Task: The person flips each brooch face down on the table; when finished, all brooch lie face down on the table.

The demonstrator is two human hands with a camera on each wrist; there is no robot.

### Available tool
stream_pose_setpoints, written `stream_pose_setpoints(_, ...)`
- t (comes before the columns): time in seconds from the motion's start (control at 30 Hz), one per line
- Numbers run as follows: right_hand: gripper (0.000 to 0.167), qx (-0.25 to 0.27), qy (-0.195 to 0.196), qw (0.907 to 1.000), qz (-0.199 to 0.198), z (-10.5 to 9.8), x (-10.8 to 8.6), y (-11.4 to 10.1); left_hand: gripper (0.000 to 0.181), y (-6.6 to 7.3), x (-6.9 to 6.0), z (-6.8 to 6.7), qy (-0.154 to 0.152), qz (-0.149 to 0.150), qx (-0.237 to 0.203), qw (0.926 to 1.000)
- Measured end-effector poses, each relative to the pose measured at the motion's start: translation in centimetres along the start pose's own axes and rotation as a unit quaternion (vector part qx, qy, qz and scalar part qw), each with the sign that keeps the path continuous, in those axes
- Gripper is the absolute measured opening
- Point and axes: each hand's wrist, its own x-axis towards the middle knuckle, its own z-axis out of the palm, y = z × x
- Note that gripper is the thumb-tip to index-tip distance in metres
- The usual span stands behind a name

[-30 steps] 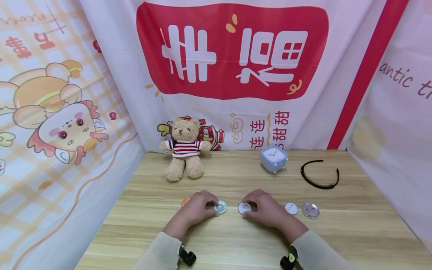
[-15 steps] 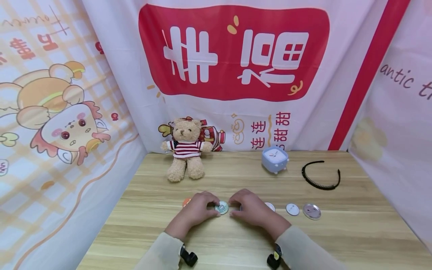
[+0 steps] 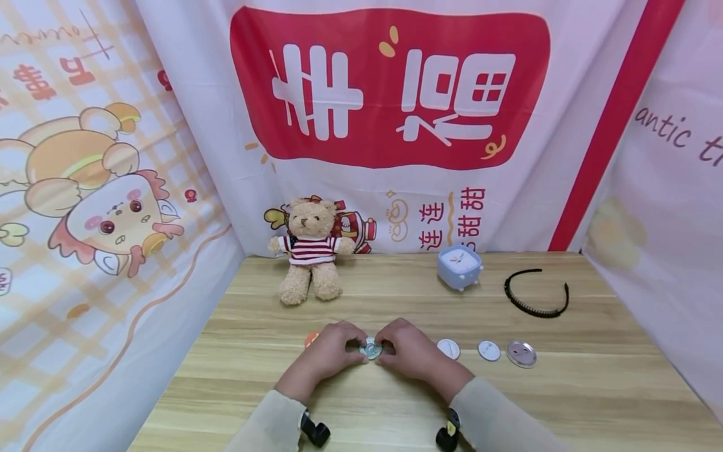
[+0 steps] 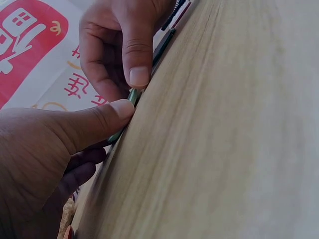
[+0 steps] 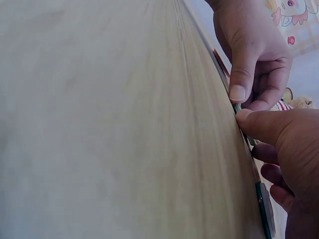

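Observation:
Both hands meet at a round teal badge [image 3: 371,349] lying on the wooden table. My left hand [image 3: 333,353] pinches its left edge between thumb and fingers, and my right hand [image 3: 410,350] grips the right edge the same way. Seen from the left wrist, the badge's green rim [image 4: 115,135] shows edge-on by the left thumb. An orange badge [image 3: 311,338] is partly hidden behind the left hand. To the right of the right hand lie a white round badge [image 3: 449,349], a smaller white one [image 3: 489,351] and a silver badge back [image 3: 521,354].
A teddy bear [image 3: 310,251] in a striped shirt sits at the back left against the printed cloth. A blue clock [image 3: 460,268] stands at the back, right of centre, with a black headband [image 3: 533,310] to its right. Cloth walls border the table [image 3: 361,414].
My right hand has moved left from the white badge, which now lies uncovered, and has taken hold of the teal badge's right edge. The left hand has stayed on the teal badge.

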Motion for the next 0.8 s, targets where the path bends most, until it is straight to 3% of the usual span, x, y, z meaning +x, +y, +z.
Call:
stream_pose_setpoints(0.37, 0.016, -0.021, 0.007, 0.9996, -0.019, 0.12, -0.02, -0.10, 0.015, -0.07, -0.02, -0.22, -0.010, 0.030, 0.013, 0.9994)
stream_pose_setpoints(0.63, 0.016, -0.023, 0.010, 0.9996, -0.010, -0.26, -0.28, -0.12, 0.013, 0.14, -0.16, -0.46, -0.008, 0.008, -0.007, 0.9999)
stream_pose_setpoints(0.8, 0.015, -0.037, 0.052, 0.9978, -0.017, -0.26, -0.36, -0.09, 0.017, 0.54, -0.24, -0.47, 0.015, -0.002, 0.006, 0.9999)
